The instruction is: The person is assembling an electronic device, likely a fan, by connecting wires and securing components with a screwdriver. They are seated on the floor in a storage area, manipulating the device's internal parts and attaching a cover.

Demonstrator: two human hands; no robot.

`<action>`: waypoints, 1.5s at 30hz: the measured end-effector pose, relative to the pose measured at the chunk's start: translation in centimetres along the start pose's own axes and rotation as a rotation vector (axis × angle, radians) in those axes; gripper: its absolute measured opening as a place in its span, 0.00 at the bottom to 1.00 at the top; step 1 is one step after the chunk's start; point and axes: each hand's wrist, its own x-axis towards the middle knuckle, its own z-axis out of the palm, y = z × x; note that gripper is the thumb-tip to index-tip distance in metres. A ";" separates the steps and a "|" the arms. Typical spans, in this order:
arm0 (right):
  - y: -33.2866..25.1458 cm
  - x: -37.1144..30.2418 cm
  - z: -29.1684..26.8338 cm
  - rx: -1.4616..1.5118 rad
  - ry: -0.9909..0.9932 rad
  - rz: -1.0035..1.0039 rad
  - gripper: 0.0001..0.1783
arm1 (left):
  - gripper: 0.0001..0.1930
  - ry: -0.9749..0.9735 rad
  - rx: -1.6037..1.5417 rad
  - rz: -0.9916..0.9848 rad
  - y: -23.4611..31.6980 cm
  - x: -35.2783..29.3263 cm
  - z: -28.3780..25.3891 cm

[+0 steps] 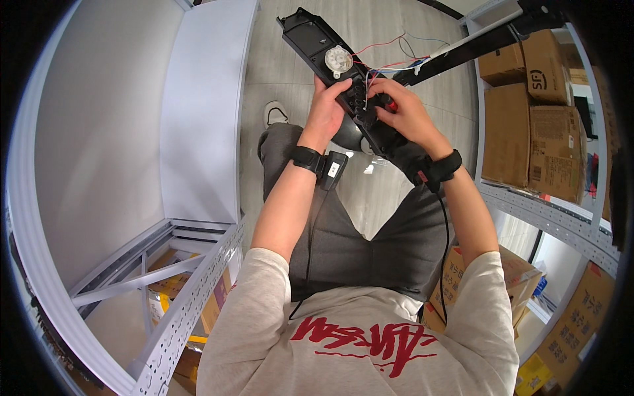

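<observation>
Ahead of the torso (370,336) slants a long black housing (356,104), its left edge gripped by the left hand (326,112), thumb on top; the right hand (406,111), angled inward over it, curls its fingers around a red-and-black tool (391,104).

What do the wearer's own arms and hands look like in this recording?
The left hand and right hand are gloveless, below short pale grey sleeves. Each wrist has a black strap and thin black cable; the left strap's black box bears a white label.
</observation>
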 end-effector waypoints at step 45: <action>-0.2 -1.7 -0.2 0.541 0.021 0.489 0.12 | 0.36 -0.026 0.040 0.068 0.6 -0.2 0.0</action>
